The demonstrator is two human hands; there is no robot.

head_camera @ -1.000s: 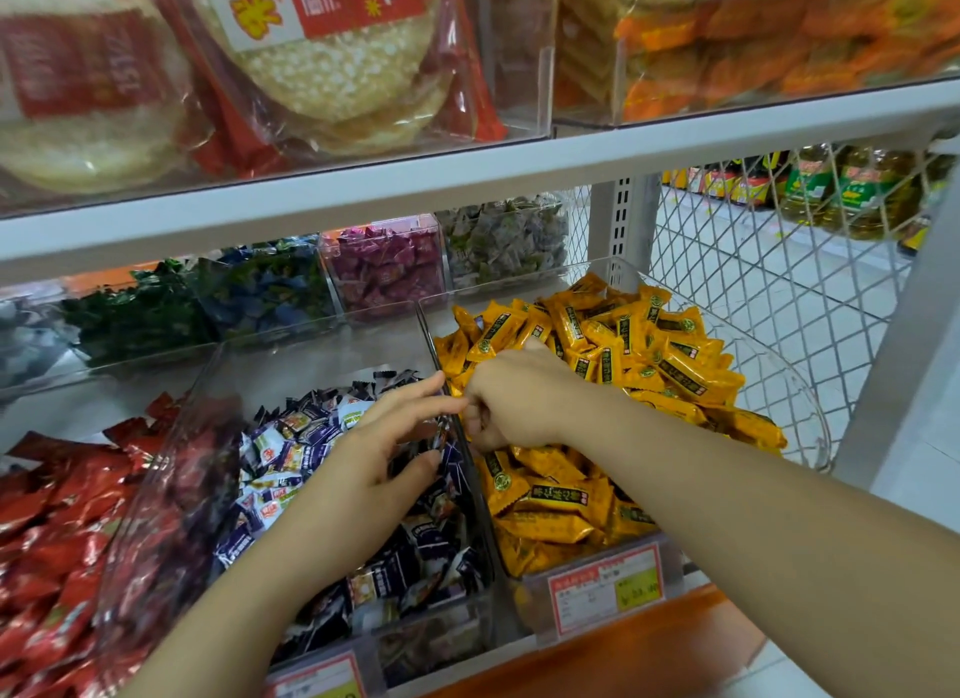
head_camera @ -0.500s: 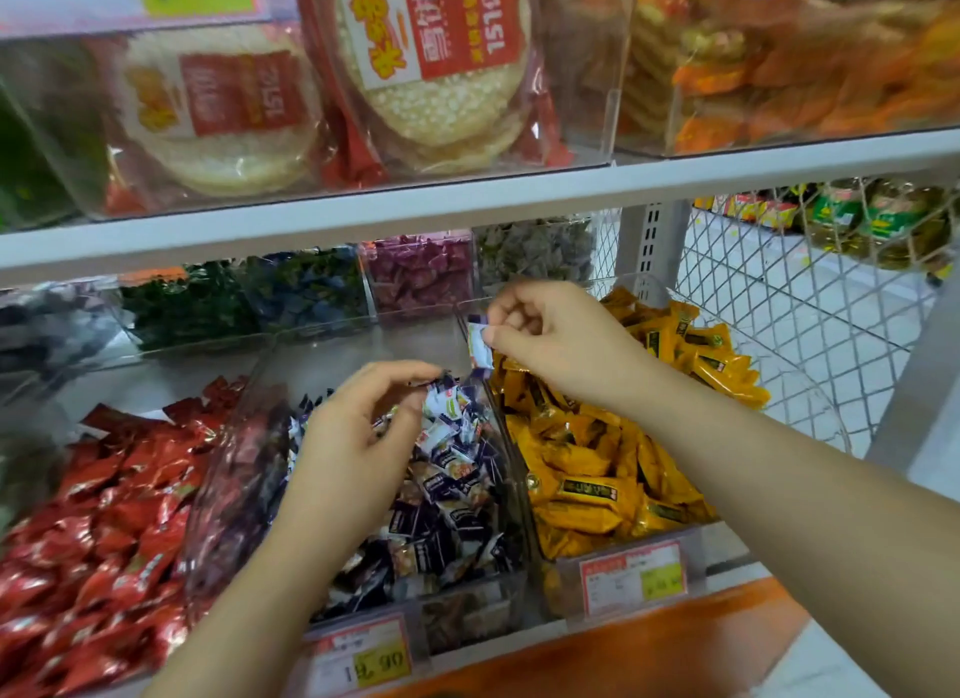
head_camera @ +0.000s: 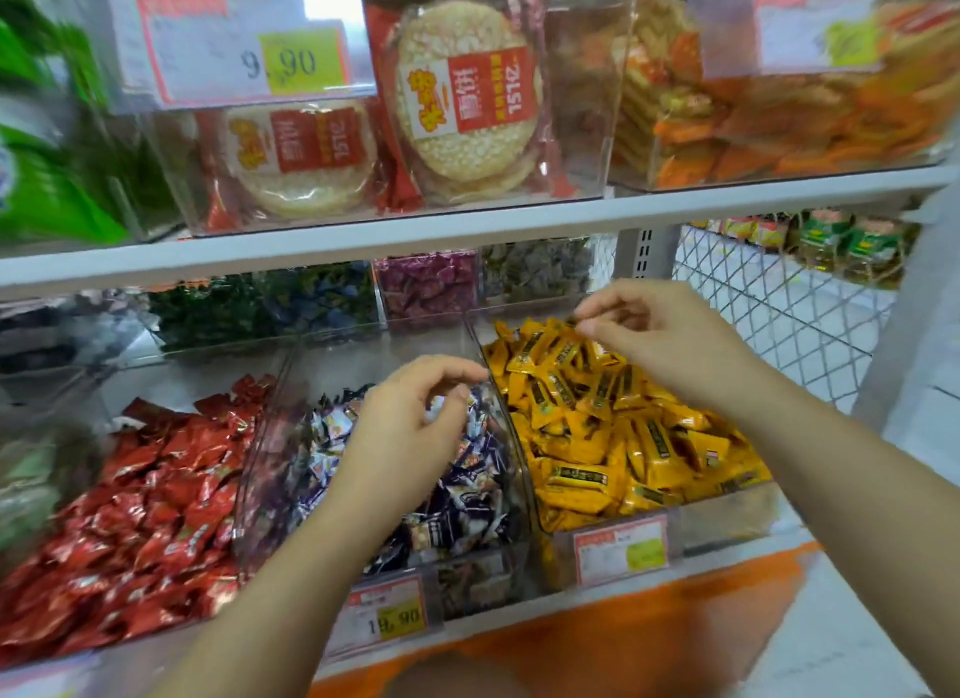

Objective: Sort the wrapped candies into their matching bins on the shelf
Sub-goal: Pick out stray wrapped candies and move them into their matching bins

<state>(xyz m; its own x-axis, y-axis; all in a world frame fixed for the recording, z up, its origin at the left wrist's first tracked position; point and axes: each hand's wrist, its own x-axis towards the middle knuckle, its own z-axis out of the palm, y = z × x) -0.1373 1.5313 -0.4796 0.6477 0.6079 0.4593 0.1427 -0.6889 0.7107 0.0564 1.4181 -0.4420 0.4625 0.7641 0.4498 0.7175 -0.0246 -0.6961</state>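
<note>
left hand (head_camera: 405, 437) over purple candies (head_camera: 467, 505), fingers (head_camera: 441, 370) loosely curled | right hand (head_camera: 670, 344) raised, fingers bunched, hold unclear

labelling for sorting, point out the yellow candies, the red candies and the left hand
yellow candies (head_camera: 613, 437), head view, a wrapper mid-pile
red candies (head_camera: 150, 500), head view, middle of the heap
left hand (head_camera: 405, 437), head view, back of the hand

Single head view, close, facing down onto shelf (head_camera: 467, 229) bins.

The right hand (head_camera: 660, 344) has shifted over the yellow candies (head_camera: 613, 437), its purple-white candy gone.
</note>
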